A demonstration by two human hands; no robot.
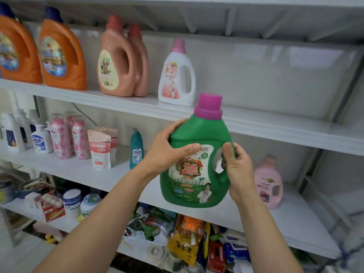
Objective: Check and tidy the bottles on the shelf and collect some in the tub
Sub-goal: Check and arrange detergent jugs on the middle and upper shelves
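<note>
Well, both hands are wrapped on the green bottle [204, 133]: the right hand [239, 172] curls round its handle, and the left hand [165, 149] clasps the opposite side, thumb across the label. It hangs upright in the air in front of the shelves, resting on nothing. If it is full, a slack handle grip could drop it onto the clutter [189, 233] below. Its pink cap [209, 106] sits near the upper shelf edge [275, 125]; lifting carelessly could knock that, or tip the white bottle [176, 79] just behind. I see no tub.

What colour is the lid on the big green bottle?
Bright pink-purple. The cap on the green bottle shows in the head view.
</note>
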